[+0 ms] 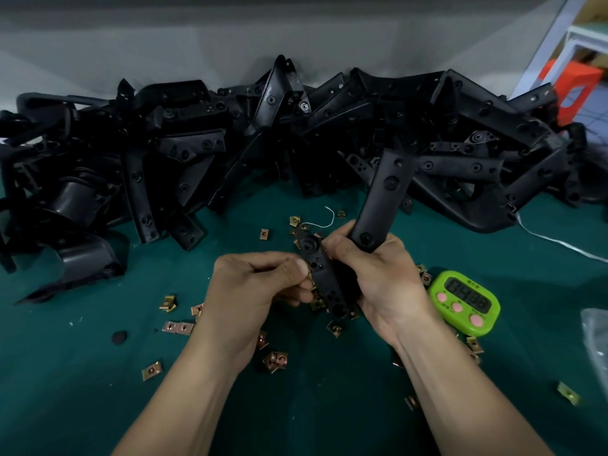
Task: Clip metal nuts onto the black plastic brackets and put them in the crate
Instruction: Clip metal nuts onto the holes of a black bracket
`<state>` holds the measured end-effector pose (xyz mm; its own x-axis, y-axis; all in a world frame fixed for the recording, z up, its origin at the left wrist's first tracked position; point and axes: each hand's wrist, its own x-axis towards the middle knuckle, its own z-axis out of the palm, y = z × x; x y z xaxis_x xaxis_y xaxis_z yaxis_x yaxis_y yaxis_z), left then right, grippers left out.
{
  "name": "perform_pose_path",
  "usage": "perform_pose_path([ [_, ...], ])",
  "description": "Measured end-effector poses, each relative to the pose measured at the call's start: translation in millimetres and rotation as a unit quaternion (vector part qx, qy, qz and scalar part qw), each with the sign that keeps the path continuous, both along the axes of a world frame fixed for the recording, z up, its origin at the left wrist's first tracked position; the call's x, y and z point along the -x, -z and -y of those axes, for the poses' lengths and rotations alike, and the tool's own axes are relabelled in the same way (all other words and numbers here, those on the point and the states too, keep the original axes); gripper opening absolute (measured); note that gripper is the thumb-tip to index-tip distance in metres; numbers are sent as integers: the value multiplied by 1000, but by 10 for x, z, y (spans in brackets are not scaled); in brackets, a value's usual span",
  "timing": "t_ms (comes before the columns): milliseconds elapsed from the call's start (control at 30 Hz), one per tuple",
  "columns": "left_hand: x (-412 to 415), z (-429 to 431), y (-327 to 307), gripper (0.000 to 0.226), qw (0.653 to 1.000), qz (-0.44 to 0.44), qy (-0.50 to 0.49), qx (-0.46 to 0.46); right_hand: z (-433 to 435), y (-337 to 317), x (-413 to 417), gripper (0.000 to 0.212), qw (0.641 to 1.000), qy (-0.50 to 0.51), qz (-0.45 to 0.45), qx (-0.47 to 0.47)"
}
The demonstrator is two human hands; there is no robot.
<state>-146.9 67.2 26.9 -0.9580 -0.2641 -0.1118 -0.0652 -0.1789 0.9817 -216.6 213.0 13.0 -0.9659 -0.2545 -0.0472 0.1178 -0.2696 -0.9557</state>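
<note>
My right hand [378,278] grips a black plastic bracket [381,199], a long L-shaped piece. One arm of it rises toward the pile; the shorter arm points down between my hands. My left hand [260,284] pinches a brass-coloured metal nut [310,278] against the left edge of that short arm, thumb on top. Most of the nut is hidden by my fingers. Several loose metal nuts [179,327] lie scattered on the green mat [98,373] around both wrists. No crate is in view.
A large heap of black brackets [197,143] fills the back of the table from left to right. A green timer [465,304] sits just right of my right hand. A small black disc [119,337] lies at left. A clear plastic bag [597,340] shows at the right edge.
</note>
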Motion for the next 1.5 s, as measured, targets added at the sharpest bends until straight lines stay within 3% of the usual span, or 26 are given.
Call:
perform_pose_path([
  [133, -3, 32, 8, 16, 1000, 7, 1, 3, -8, 1, -14, 15, 1000, -12, -6, -11],
  [400, 6, 9, -73, 24, 996, -22, 9, -83, -5, -99, -36, 25, 985, -30, 110, 127],
  [533, 4, 34, -78, 21, 995, -13, 10, -94, -45, -136, -16, 10, 981, -10, 97, 169],
  [800, 10, 16, -66, 31, 996, -9, 38, -81, -46, -68, -17, 14, 992, -41, 25, 114],
  [1367, 5, -62, -9, 24, 998, -5, 6, -55, -23, -4, 0, 7, 998, 8, -18, 54],
  [1500, 19, -110, -3, 24, 998, -7, 2, -58, -19, 8, 3, 15, 998, 22, -51, 28],
])
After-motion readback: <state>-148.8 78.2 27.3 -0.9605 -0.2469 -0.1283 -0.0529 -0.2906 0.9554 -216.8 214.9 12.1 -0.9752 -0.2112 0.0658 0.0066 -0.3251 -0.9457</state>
